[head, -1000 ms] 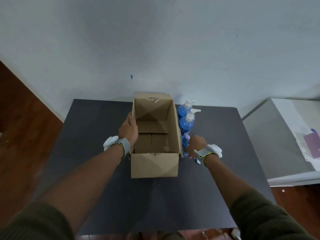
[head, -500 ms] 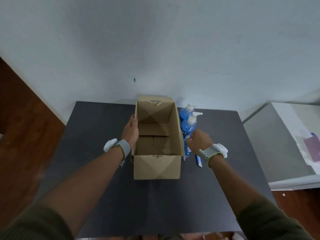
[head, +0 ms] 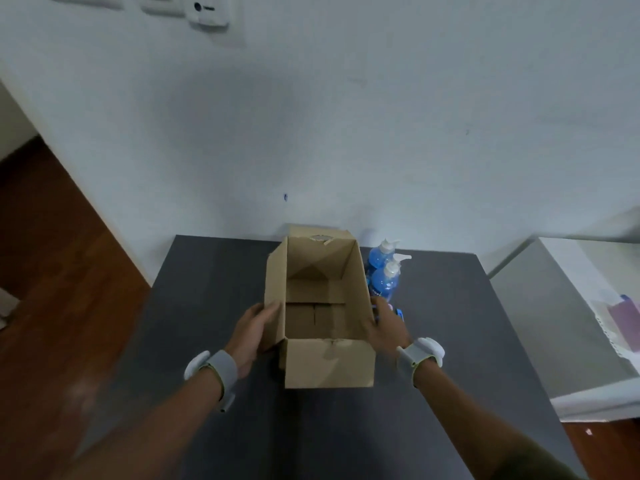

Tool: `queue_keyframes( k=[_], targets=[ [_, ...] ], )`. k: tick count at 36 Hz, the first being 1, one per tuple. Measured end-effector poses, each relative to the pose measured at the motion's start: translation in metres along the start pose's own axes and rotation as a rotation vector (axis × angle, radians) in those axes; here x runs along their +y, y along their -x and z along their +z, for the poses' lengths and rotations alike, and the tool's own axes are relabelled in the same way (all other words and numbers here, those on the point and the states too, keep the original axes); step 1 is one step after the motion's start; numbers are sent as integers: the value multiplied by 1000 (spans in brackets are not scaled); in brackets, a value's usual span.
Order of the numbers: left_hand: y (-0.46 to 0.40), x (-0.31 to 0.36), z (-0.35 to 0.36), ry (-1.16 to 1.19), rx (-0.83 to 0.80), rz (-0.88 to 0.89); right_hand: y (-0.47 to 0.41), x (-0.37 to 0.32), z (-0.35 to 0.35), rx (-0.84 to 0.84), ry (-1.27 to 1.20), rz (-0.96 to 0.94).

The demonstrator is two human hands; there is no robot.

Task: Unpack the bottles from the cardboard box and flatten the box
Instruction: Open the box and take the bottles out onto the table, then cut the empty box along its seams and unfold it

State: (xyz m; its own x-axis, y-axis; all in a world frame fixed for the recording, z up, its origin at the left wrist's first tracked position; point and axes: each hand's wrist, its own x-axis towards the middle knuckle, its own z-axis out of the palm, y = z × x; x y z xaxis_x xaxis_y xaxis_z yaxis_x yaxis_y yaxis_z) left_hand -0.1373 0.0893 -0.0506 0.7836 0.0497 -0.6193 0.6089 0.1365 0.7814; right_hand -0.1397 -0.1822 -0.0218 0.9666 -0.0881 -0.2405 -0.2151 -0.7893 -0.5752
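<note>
An open brown cardboard box (head: 329, 365) stands in the middle of the dark table (head: 194, 306); its inside looks empty, with only the bottom flaps showing. Two blue pump bottles (head: 384, 275) with white tops stand just right of the box, near the wall. A third small blue item (head: 400, 312) shows behind my right hand. My left hand (head: 254, 332) lies flat against the box's left wall, fingers straight. On the other side, my right hand (head: 386, 327) presses the right wall with straight fingers. Both wrists wear grey bands.
A white wall rises just behind the table. A grey-white counter (head: 571, 306) with a purple item stands to the right, with a narrow gap between it and the table. Brown wooden floor (head: 52, 254) lies to the left.
My right hand has left the bottles and come onto the box's right wall. My left hand has slid down from the rim to the outside of the left wall. The camera has tilted up.
</note>
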Motion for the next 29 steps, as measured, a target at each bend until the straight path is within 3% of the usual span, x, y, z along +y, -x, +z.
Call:
queue_keyframes(
  k=[9,14,18,21,29],
  targets=[
    [31,36,0,108,25,335,23,-45,-31,56,-708,3],
    [38,60,6,192,-70,406,12,-76,-48,34,-973,30],
    [51,80,16,111,-62,568,7,-92,-58,-1,-886,-75],
    [50,87,20,-51,-25,558,5,-102,-60,-10,-807,-94],
    [42,72,17,-340,-25,553,-10,-72,-35,-114,-670,65]
  ],
)
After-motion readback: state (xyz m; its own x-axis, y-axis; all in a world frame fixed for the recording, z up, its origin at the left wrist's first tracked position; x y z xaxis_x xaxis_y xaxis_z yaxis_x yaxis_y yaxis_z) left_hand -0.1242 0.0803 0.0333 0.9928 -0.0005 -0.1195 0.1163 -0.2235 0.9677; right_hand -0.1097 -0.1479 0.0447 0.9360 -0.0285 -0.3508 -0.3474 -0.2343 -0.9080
